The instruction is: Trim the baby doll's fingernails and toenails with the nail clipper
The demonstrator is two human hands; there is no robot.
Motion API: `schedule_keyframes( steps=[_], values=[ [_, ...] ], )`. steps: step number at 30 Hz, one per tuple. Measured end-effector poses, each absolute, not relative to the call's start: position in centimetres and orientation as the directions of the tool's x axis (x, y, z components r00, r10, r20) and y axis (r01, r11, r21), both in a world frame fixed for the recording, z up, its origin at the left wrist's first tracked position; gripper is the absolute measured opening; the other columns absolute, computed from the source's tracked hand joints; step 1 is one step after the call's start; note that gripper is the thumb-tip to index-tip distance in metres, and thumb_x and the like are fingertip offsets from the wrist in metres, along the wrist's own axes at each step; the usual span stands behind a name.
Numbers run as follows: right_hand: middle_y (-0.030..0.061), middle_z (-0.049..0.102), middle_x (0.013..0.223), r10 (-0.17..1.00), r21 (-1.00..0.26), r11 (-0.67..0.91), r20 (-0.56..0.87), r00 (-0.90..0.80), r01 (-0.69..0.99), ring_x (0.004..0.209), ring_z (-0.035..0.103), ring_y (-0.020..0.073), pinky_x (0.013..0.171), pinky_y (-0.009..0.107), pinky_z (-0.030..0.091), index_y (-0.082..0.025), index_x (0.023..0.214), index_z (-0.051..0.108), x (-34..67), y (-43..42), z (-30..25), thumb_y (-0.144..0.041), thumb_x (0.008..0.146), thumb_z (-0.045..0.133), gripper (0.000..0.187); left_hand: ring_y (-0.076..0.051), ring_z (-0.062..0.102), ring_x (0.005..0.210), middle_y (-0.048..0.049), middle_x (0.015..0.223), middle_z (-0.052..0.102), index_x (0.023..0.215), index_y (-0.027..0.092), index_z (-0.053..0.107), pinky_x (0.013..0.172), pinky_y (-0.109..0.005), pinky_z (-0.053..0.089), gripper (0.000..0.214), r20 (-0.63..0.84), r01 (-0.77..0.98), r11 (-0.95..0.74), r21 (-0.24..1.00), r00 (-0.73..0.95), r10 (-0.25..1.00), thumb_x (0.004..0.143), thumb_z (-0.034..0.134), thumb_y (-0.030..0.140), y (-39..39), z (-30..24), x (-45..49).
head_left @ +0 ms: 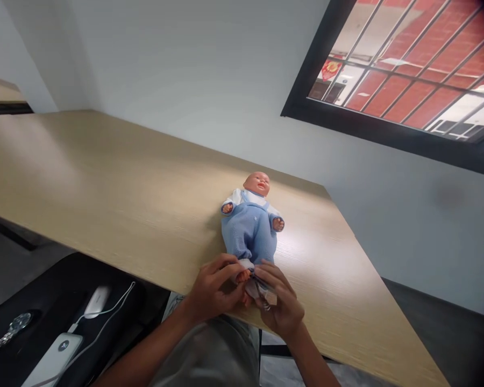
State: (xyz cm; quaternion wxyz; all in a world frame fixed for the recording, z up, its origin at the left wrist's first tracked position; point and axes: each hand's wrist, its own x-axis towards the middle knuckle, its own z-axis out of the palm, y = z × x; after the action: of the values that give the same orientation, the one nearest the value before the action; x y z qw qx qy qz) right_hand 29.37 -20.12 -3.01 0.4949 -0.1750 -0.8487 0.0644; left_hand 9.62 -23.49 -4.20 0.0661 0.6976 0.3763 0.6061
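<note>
Daylight at the barred window (pixel 411 70); room moderately bright. White glare on the wooden worktop (pixel 125 183) near its right edge, fainter sheen toward its left end. Soft shadow along the far edge and left of the baby doll (pixel 250 231). Below the near edge: dim. Detail between left hand (pixel 215 285) and right hand (pixel 281 303) soft. Wide-angle stretch at margins; top-right corner dark.

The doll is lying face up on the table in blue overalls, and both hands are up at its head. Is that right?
Not quite: the left hand and right hand are at the doll's feet, not its head, as the head view shows. It does lie face up on the table in blue overalls.
</note>
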Motion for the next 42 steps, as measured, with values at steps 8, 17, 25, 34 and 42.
schedule_keyframes(
  steps=[8,17,25,34,42],
  values=[
    [0.0104,0.074,0.123,0.150,-0.068,0.985,0.805,-0.574,0.161,0.106,0.074,0.0231,0.085,0.042,0.066,-0.029,0.141,0.046,29.3,-21.1,-3.3,-0.009,0.096,0.048,0.049,-0.017,0.070,0.088,-0.0066,0.099,0.068,0.104,0.019,0.066,0.080,-0.027,0.061,0.016,0.791,0.398,-0.723,0.565,-0.011,0.612,0.089,0.071,0.019,-23.2,-4.4,9.6],
    [0.0114,0.077,0.113,0.183,-0.031,0.966,0.782,-0.596,0.257,0.090,0.077,0.0223,0.072,0.034,0.066,-0.025,0.131,0.056,28.6,-21.5,-1.8,-0.012,0.094,0.052,0.039,-0.016,0.069,0.084,-0.0054,0.097,0.067,0.102,0.020,0.066,0.078,-0.026,0.060,0.016,0.791,0.373,-0.730,0.573,-0.018,0.611,0.088,0.071,0.017,-23.1,-4.5,9.6],
    [0.0129,0.073,0.123,0.063,0.105,0.965,0.798,-0.600,0.242,0.083,0.075,0.0193,0.065,0.033,0.064,-0.023,0.099,0.060,28.0,-21.5,-1.6,-0.002,0.087,0.054,0.025,-0.015,0.068,0.085,-0.0051,0.096,0.067,0.102,0.019,0.065,0.079,-0.025,0.059,0.017,0.791,0.359,-0.732,0.579,-0.032,0.611,0.087,0.071,0.013,-23.1,-4.3,9.5],
    [0.0109,0.043,0.160,-0.011,0.183,0.957,0.796,-0.605,0.224,0.091,0.072,0.0178,0.068,0.033,0.064,-0.022,0.096,0.060,27.8,-21.2,-2.1,0.000,0.079,0.062,0.027,-0.015,0.068,0.084,-0.0056,0.096,0.066,0.103,0.018,0.066,0.078,-0.025,0.059,0.017,0.785,0.355,-0.727,0.587,-0.029,0.619,0.087,0.070,0.012,-23.2,-4.1,9.4],
    [0.0142,0.049,0.152,-0.053,0.227,0.950,0.794,-0.605,0.214,0.087,0.070,0.0193,0.065,0.035,0.061,-0.024,0.098,0.066,27.6,-21.1,-3.2,-0.002,0.075,0.073,0.032,-0.015,0.069,0.085,-0.0052,0.097,0.067,0.103,0.019,0.067,0.079,-0.024,0.059,0.018,0.789,0.339,-0.737,0.584,-0.027,0.613,0.087,0.070,0.012,-23.0,-4.3,9.3]
  ],
)
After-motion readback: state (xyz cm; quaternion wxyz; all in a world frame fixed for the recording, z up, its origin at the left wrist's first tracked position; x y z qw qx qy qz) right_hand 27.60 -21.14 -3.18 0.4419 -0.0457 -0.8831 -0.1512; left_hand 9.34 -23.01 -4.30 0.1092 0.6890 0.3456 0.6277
